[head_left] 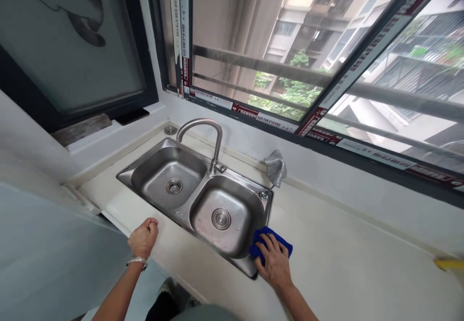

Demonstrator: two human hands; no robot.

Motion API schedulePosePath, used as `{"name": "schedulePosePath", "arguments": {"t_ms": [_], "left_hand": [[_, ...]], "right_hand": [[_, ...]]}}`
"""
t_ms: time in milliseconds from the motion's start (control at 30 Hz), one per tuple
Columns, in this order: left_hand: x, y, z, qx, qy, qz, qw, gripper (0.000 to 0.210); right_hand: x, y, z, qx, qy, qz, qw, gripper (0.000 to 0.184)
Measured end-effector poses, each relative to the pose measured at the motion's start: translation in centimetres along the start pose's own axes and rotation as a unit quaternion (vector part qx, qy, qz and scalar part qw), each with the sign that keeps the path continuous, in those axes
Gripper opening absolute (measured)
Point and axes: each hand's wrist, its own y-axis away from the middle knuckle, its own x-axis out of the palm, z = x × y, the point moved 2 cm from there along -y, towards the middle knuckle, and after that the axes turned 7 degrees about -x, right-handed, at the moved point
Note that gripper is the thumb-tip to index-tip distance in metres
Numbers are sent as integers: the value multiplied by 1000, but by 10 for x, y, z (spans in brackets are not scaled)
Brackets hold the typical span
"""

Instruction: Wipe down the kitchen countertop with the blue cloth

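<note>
My right hand [274,261] presses a folded blue cloth [286,244] onto the right front corner of the steel double sink [189,210]. Its fingers are bent over the cloth, which lies partly on the sink rim and partly on the pale countertop [337,253]. My left hand [144,238], with a bracelet at the wrist, is closed in a fist at the counter's front edge, left of the sink. Nothing shows in that fist. Water drops dot both basins, and each has a round drain. A curved faucet [216,142] rises behind the divider, its spout over the left basin.
A grey cloth [276,167] is draped behind the sink's right back corner. A round metal cap [170,130] sits at the back left. On the left ledge lies a dark flat object [132,116]. Something yellow [449,264] is at the far right. Windows line the back.
</note>
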Motion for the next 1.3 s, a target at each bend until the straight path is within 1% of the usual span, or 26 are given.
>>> {"name": "schedulePosePath", "arguments": {"t_ms": [133,233,300,433,500,600,767,867,933,1000,1067,1133,1200,1233,1300], "left_hand": [[2,0,-1,-12,-13,-3,1000,43],[3,0,-2,-7,-16,-4,1000,42],[3,-1,-1,-1,-17,-3,1000,41],[5,-1,2,13,-7,-1,1000,41],[5,-1,3,18,5,1,1000,39],[5,-1,5,27,27,3,999,37],[8,-4,10,51,66,-1,997,34],[10,-5,14,69,97,-7,993,34],[11,-5,17,87,126,-10,988,35],[12,-5,22,117,160,-3,980,34],[14,-3,31,159,200,18,967,33],[18,1,47,197,241,46,949,33],[22,6,73,211,279,67,935,36],[25,9,92,208,293,72,930,38],[31,16,138,188,313,79,928,42]], "right_hand": [[-2,24,24,-29,-6,-47,998,36],[-5,40,48,-26,-1,-76,997,33],[-7,47,65,-4,-2,-102,995,31],[-5,48,96,79,-7,-142,987,28],[-1,42,113,103,-18,-146,984,29],[6,24,145,109,-43,-133,984,35],[14,-24,211,98,-41,-105,989,44],[14,-50,237,83,-46,-99,990,47],[13,-53,239,66,-43,-97,992,48],[10,-43,232,21,-34,-87,995,48],[6,-20,217,-40,-24,-76,996,49],[4,10,198,-72,-5,-73,995,52],[4,39,180,-85,19,-77,993,56],[6,51,172,-91,29,-80,992,57],[11,68,164,-98,42,-91,990,59]]}}
